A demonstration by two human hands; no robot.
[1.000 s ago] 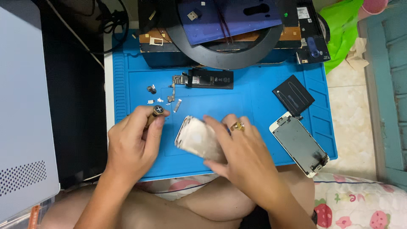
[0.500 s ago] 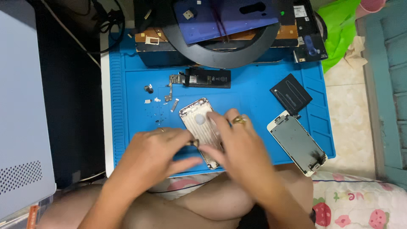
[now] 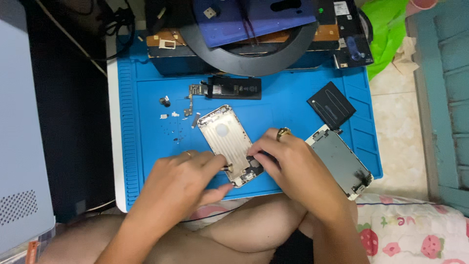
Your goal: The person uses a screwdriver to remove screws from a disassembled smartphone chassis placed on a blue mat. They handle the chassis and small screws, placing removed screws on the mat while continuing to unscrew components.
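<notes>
Silver-gold metal at the centre of the frame — a phone rear housing lies open-side up on the blue work mat, tilted with its lower end toward the person. Left hand is pinched shut on a small dark tool or part at the housing's lower edge; too small to tell which. Right hand, ring on one finger, presses curled fingertips onto the lower right corner, steadying it. That shell looks thin, light and stiff, probably slick on its faces, with delicate parts near the bottom — best held by the side rails, not the inner components. Moving outward: a scatter of tiny screws and brackets just left of the housing, a black battery above it, a dark square pad to the upper right, and a detached screen assembly at the right beside the right hand.
</notes>
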